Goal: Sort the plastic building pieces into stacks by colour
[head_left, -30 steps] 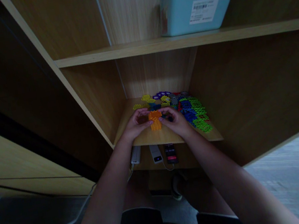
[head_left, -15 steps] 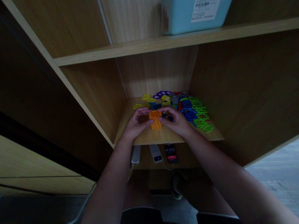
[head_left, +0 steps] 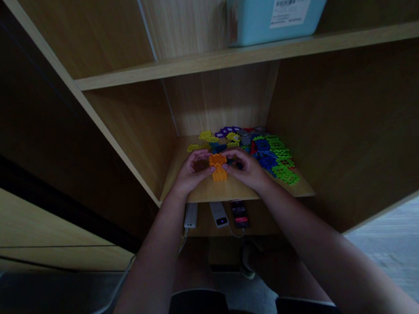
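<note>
An orange block of toothed plastic pieces [head_left: 218, 168] stands at the middle of the shelf, close to its front edge. My left hand [head_left: 192, 173] grips its left side, the thumb low on the block and the fingers curled behind. From the other side my right hand [head_left: 245, 168] holds it in the same way. Behind and right of my hands lie loose toothed pieces: yellow ones [head_left: 206, 135], purple ones [head_left: 227, 131], blue ones [head_left: 264, 156] and bright green ones [head_left: 285, 174]. My fingers partly hide the pieces behind the block.
A light blue bin [head_left: 269, 13] with a label stands on the upper shelf [head_left: 178, 69]. Beneath the work shelf lie a white power strip [head_left: 191, 216], a white power bank [head_left: 219, 215] and a phone [head_left: 239, 214] with a cable. Cabinet walls [head_left: 130, 138] close in both sides.
Both hands keep their hold on the orange block, which stays in nearly the same place. The view has shifted very slightly.
</note>
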A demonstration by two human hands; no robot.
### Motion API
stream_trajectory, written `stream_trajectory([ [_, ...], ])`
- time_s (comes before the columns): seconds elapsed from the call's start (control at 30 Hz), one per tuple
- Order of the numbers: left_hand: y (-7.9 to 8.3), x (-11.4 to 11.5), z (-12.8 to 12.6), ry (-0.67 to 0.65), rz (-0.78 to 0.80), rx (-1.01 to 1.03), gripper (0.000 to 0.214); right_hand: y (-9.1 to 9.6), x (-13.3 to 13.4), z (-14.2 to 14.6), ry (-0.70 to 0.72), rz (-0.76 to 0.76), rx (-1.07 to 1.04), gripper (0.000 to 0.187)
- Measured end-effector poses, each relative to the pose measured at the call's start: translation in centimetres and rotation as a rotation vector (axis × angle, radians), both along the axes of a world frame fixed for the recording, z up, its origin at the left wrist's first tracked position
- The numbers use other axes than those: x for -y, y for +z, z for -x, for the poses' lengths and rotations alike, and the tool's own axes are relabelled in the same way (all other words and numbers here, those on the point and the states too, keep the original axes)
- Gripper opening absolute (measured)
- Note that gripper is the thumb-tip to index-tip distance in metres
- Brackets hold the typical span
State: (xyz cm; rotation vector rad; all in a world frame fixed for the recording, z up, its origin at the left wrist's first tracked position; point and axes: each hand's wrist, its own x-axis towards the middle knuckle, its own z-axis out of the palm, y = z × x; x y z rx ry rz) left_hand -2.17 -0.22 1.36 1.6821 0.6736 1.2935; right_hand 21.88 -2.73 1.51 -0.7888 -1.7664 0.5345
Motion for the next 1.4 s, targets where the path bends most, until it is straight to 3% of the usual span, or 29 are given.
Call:
stream_trajectory([
  [1.4, -0.23, -0.21, -0.12, -0.003, 0.008, -0.010, 0.070, -0.25, -0.04, 0.21, -0.005, 0.046, -0.015, 0.033],
])
